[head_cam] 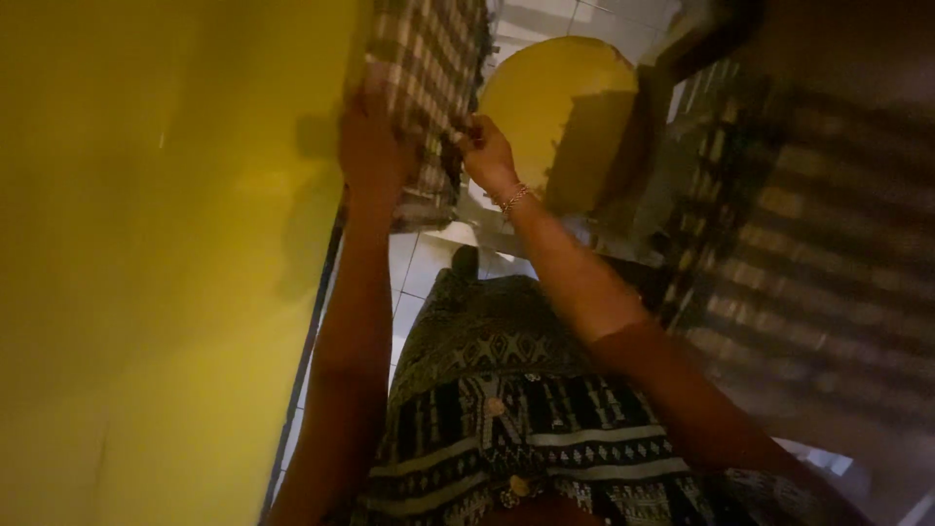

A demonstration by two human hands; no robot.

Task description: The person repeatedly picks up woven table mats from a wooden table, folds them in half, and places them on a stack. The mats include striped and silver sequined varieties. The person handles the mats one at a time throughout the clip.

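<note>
A checked brown and cream cloth (429, 68) hangs ahead of me beside the yellow wall (146, 263). My left hand (375, 136) presses flat against the cloth's left side, fingers up. At the cloth's right edge my right hand (484, 151), with a bracelet on the wrist, pinches the fabric between fingers and thumb. Both arms reach forward from my patterned black and white dress (497, 419).
A round yellow basin (545, 107) stands on the white tiled floor (414, 263) beyond the cloth. A large striped checked cloth (808, 273) hangs close on the right. The yellow wall fills the left side, leaving a narrow passage.
</note>
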